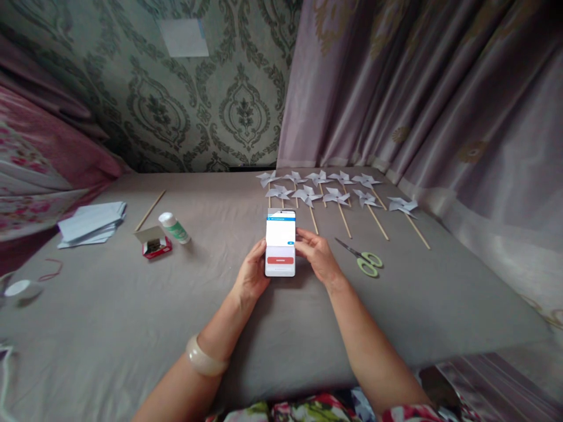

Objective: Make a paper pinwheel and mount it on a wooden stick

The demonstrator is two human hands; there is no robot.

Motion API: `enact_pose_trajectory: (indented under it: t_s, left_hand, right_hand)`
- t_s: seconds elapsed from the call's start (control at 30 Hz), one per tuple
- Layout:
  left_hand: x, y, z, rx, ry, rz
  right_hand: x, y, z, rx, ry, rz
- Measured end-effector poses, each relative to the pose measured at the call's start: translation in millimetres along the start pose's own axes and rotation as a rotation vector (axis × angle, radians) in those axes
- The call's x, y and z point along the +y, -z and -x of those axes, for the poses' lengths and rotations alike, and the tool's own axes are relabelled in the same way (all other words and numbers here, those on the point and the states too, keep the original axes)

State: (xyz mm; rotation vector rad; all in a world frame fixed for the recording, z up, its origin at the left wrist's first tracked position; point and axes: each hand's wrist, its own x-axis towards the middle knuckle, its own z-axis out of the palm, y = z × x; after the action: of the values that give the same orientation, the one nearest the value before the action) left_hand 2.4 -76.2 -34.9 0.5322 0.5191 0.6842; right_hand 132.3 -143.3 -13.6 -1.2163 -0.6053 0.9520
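Note:
A white smartphone (280, 241) with a lit screen and a red button on it is held upright between both hands above the grey bedsheet (132, 310). My left hand (251, 274) grips its left edge, and a pale bangle sits on that wrist. My right hand (317, 255) wraps the right edge, fingers curled behind the phone. Just beyond the phone lie several white paper pinwheels (336, 196) on wooden sticks, in two rows.
Green-handled scissors (365, 259) lie right of my right hand. To the left are a glue bottle (175, 227), a small red box (155, 244), a loose wooden stick (150, 209) and a stack of white paper (91, 223). Curtains hang on the right.

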Motion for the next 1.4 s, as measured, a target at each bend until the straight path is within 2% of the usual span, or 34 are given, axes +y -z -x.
enact_pose_trajectory:
  t_s: [0.27, 0.5, 1.07, 1.27, 1.4]
  left_hand:
    - [-2, -1.7, 0, -0.005, 0.000, 0.000]
    - [-2, -0.9, -1, -0.005, 0.000, -0.010]
    - [-2, 0.0, -1, -0.007, -0.009, -0.018]
    - [-1, 2.2, -2, -0.001, -0.024, -0.001]
    - [1, 6.2, -6, -0.006, -0.065, 0.024]
  right_hand:
    - [12, 3, -5, 0.021, 0.084, 0.046]
    - [8, 0, -4, 0.069, 0.072, 0.054]
    - [9, 1, -2, 0.056, 0.059, 0.062]
    - [11, 0, -1, -0.016, 0.050, 0.057]
    - [11, -5, 3, -0.107, 0.014, 0.034]
